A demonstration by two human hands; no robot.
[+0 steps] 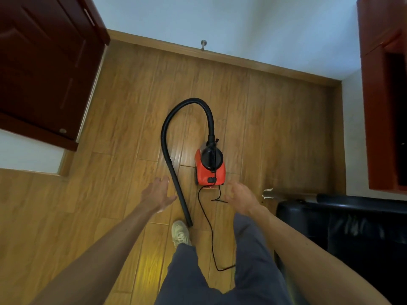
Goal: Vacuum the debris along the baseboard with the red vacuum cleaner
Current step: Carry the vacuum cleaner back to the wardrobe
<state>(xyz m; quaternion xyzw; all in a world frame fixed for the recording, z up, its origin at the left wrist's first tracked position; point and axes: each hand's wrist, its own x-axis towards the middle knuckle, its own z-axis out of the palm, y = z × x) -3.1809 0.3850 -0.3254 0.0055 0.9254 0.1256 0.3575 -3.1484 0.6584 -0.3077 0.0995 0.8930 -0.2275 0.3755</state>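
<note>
**Both hands empty above the vacuum: hazards before pickup**

Grip: neither hand holds anything. The left hand (pixel 157 194) is spread wide, thumb out, just left of the rigid black wand (pixel 181 199), with no finger curled round it. The right hand (pixel 240 199) hangs with loosely bent fingers above the floor, near the rear of the red vacuum cleaner (pixel 210 172).

Task object: the vacuum stands on the wooden floor (pixel 275 128), mid-room and well apart from the baseboard (pixel 220 56). Its hose (pixel 193 100) rises from the top, arches over and runs back as the wand, whose open end lies beside the person's shoe (pixel 180 233). No debris can be made out along the baseboard at this sharpness.

Probable hazards:
- The power cord (pixel 209 227) leaves the rear of the machine, trails between the feet and passes behind the right leg. A step forward could snag it, causing a trip or jerking the vacuum.
- Lifting the wand alone would load the stiff hose arch. A hard pull might tip or drag the light body.
- The wand mouth lies close to the shoe, so a foot could pin it during the lift.
- A metal door stop (pixel 203 44) projects from the wall just above the baseboard, and the nozzle may catch on it during a sweep.
- The black seat (pixel 341 227) crowds the right side, limiting room to swing the hose.
</note>
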